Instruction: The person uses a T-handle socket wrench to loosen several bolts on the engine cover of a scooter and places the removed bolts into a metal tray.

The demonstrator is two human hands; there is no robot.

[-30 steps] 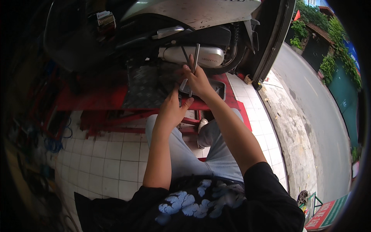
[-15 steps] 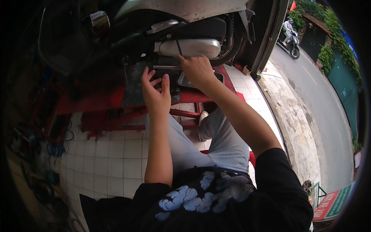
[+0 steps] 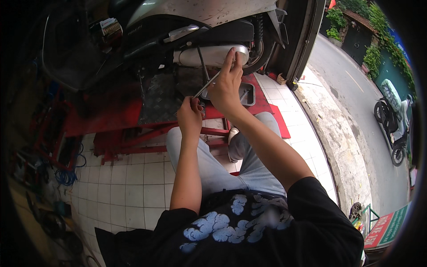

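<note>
My left hand (image 3: 190, 116) is closed around the lower end of a thin silver metal rod (image 3: 205, 86), which slants up toward my right hand. My right hand (image 3: 227, 86) has its index and middle fingers stretched out in front of the silver engine-side cover (image 3: 195, 56) of a scooter (image 3: 209, 12). The rod's upper end meets the edge of this hand; whether its thumb touches the rod is hidden. A dark bar (image 3: 202, 62) slopes down from the scooter's side to just left of my right hand.
The scooter stands on a red lift platform (image 3: 106, 116) with a dark tread plate (image 3: 160, 95). A metal tray (image 3: 253, 99) holding a tool lies right of my right hand. Blue hose (image 3: 66, 176) is coiled on the tiled floor. Outside, a motorbike (image 3: 393, 118) is on the road.
My right hand has let go of the dark bar and stretched its fingers upward. My left hand, open before, has come down and closed on the metal rod. The motorbike outside has come nearer.
</note>
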